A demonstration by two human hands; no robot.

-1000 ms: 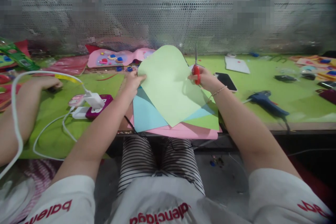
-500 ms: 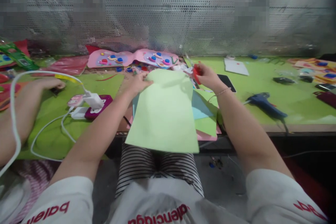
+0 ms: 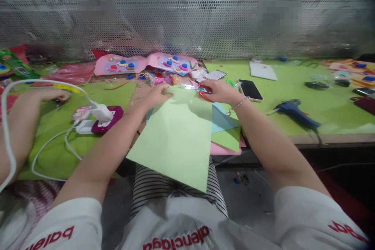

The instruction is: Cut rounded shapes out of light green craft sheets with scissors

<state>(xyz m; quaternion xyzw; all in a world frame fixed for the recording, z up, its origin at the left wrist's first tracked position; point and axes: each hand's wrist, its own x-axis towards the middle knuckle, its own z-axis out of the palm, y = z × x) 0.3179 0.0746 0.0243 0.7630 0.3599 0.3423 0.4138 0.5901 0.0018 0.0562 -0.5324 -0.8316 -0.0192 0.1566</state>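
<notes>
A pale green sheet of paper [image 3: 175, 136] hangs from the table edge over my lap. My left hand [image 3: 156, 94] pinches its upper left corner between thumb and fingers. In my right hand [image 3: 220, 91] is a pair of scissors [image 3: 205, 93] with red handles, the fingers wrapped round them. The scissors' metal blades point left and lie at the sheet's top edge; whether they are cutting into it I cannot tell. Beneath the sheet, blue paper [image 3: 223, 119], darker green paper [image 3: 230, 138] and pink paper [image 3: 225, 150] show at the right.
Pink cut-out pieces [image 3: 120, 65] with clay shapes stand along the mesh wall. To the right lie a phone [image 3: 250, 90] and a blue glue gun [image 3: 297, 113]. A purple power strip [image 3: 114, 119] with white cables is on the left, near another person's arm [image 3: 26, 125].
My right hand has moved left and down, swinging the scissors from pointing up to pointing left across the paper's top. The sheet has turned, its lower edge now slanting down to the right.
</notes>
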